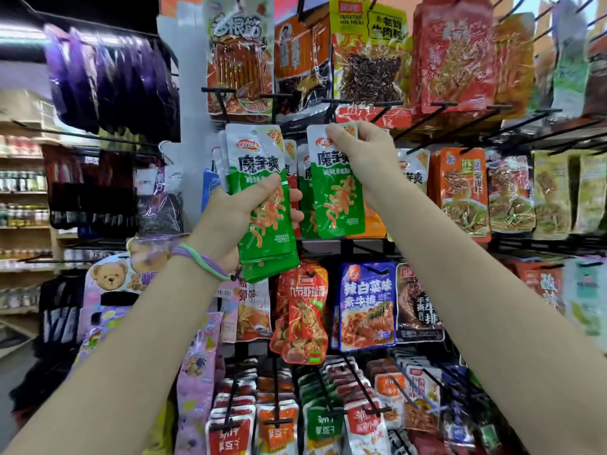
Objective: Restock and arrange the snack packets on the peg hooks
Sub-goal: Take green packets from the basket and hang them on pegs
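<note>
Single white-and-green glossy foil snack packet (335, 188): held upright at centre of rack, top edge level with the black wire peg hooks (423, 121) of the middle row, lower part hanging free in front of like packets already on the rack. Whether the hang hole sits on a hook: cannot tell, covered by fingers.

Right hand (364, 156): pinching the top right corner of the single packet, thumb in front, fingers curled behind.

Stack of matching white-and-green foil packets (262, 198): held upright just left of the single packet, apart from it, fanned slightly at top and bottom edges.

Left hand (236, 215): gripping the stack at mid-height, thumb pressed across the front face, fingertips wrapped round the right edge. Purple and green bands (203, 261) on the left wrist.

Surroundings, upper row: large red and yellow clear-window packets (368, 54) on hooks. To the right of the hands: orange packets (460, 192) and pale yellow packets. Below: red packet (305, 310), blue packet (368, 303), dark brown packet; lowest row, white-and-red small packets (279, 425) on long hooks. To the left: purple bags (108, 80) hanging from a rail, pastel bear-print packet (111, 277), blurred shelves of bottles at far left.
</note>
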The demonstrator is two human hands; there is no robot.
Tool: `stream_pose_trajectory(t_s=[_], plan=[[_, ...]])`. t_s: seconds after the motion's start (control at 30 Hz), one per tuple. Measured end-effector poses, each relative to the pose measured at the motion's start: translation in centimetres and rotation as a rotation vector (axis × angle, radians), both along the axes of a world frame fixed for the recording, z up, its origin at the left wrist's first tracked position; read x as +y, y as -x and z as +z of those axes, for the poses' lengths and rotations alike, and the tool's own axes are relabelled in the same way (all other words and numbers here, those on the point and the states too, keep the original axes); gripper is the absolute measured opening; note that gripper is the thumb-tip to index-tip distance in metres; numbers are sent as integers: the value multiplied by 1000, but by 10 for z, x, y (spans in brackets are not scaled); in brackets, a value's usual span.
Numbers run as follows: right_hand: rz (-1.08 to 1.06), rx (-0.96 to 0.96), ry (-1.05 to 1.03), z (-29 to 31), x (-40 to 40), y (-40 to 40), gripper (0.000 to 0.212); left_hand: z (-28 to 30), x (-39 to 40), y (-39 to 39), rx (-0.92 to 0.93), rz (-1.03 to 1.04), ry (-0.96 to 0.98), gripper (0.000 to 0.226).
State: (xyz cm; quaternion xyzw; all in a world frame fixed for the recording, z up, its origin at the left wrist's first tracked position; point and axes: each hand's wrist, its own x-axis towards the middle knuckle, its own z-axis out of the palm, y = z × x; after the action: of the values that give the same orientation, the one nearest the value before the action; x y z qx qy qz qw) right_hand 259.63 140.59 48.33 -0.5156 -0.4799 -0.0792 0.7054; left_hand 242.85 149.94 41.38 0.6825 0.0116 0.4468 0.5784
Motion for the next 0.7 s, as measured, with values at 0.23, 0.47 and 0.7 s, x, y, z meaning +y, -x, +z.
stream_pose_trajectory(t_s=[0.23,0.47,0.7], plan=[[3,50,20,5,1,1,8,-1,-2,-6,27,-45,53,34],[-7,97,22,9,4,3,12,-3,1,-8,26,-60,85,36],[-241,-132,39,-7,-5,-2,21,0,-4,-9,14,-142,180,43]])
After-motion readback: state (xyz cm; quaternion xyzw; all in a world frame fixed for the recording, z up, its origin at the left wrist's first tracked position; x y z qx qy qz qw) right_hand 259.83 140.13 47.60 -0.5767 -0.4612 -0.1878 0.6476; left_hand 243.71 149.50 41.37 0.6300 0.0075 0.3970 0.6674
